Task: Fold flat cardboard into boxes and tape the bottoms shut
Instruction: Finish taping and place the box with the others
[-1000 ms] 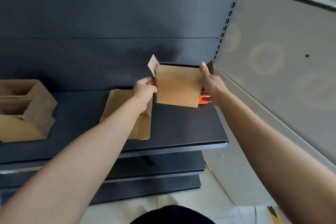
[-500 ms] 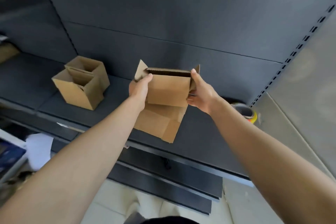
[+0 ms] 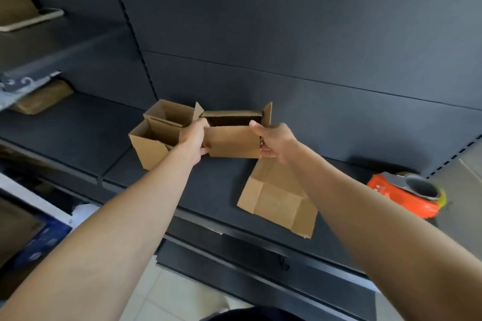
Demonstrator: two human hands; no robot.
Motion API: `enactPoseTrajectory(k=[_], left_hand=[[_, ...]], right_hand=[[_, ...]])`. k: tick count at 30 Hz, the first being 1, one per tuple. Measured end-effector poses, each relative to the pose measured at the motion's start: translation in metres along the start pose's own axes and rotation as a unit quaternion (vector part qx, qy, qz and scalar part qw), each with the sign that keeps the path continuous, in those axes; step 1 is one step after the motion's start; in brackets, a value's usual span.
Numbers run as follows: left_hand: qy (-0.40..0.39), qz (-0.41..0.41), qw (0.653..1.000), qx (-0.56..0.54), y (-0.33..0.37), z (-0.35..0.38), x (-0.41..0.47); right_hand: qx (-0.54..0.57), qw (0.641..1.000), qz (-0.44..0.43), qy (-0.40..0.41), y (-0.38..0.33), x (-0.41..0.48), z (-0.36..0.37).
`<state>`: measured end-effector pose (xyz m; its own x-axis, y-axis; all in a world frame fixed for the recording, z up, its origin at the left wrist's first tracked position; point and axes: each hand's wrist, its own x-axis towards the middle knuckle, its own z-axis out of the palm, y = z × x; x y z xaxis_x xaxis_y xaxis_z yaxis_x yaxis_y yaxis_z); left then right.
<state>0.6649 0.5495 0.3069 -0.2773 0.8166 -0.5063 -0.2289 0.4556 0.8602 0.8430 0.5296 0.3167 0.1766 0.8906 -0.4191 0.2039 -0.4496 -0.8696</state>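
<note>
Two open brown cardboard boxes [image 3: 156, 138] stand just left of my left grip [image 3: 194, 139], which clasps one end of a half-formed brown cardboard box [image 3: 232, 139]; my right grip [image 3: 277, 141] clasps the other end, a flat cardboard sheet [image 3: 276, 203] lying below it.

No text reads clearly; the orange tape dispenser [image 3: 401, 202] bears white marks, perhaps lettering.

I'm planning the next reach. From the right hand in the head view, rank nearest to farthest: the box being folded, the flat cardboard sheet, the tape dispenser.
1. The box being folded: gripped by the right hand at its right end.
2. The flat cardboard sheet: lying on the shelf, just below that hand.
3. The tape dispenser: far right on the shelf.
</note>
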Motion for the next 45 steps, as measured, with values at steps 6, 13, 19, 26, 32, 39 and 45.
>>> enactPoseTrajectory(k=[6, 13, 19, 26, 32, 39, 45], left_hand=[[-0.005, 0.010, 0.998, 0.068, 0.012, -0.008, 0.042], [0.027, 0.041, 0.991, 0.126, 0.013, 0.003, 0.076], [0.031, 0.047, 0.990, 0.133, 0.010, 0.007, 0.087], [0.026, 0.076, 0.986, 0.150, 0.014, -0.005, 0.099], [0.014, 0.082, 0.989, 0.126, 0.014, -0.022, 0.085], [0.220, 0.100, 0.970, -0.019, 0.019, -0.057, 0.064], [0.313, -0.045, 0.947, 0.061, 0.015, -0.081, 0.070]], right_hand=[[-0.002, 0.999, 0.049, 0.017, 0.001, 0.027, 0.032], [0.021, 0.995, 0.095, -0.012, 0.003, 0.045, 0.052], [0.060, 0.992, 0.094, -0.056, -0.006, 0.054, 0.060], [0.106, 0.983, 0.098, -0.115, -0.013, 0.061, 0.074], [0.058, 0.991, 0.082, -0.085, -0.018, 0.063, 0.079], [0.036, 0.997, 0.061, -0.037, -0.020, 0.066, 0.077], [0.024, 0.997, 0.060, -0.047, -0.022, 0.061, 0.086]])
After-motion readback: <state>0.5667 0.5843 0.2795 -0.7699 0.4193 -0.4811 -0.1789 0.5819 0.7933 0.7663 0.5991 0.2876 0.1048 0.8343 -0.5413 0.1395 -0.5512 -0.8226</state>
